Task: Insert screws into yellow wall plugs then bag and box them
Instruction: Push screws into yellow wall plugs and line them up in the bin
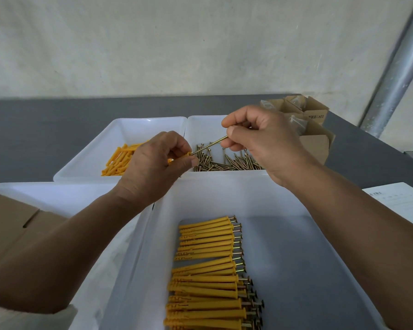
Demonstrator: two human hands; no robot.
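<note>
one yellow plug (188,153) sits pinched in left fingers (177,144), a screw (210,145) in right fingers (234,132), both above tray rims (224,176).

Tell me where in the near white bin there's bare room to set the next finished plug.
In the near bin, the bare floor between the screw heads of the assembled plugs and the right wall is free. Left of that row it is tight against the wall. The screw bin is crowded with loose screws along its near side.
</note>
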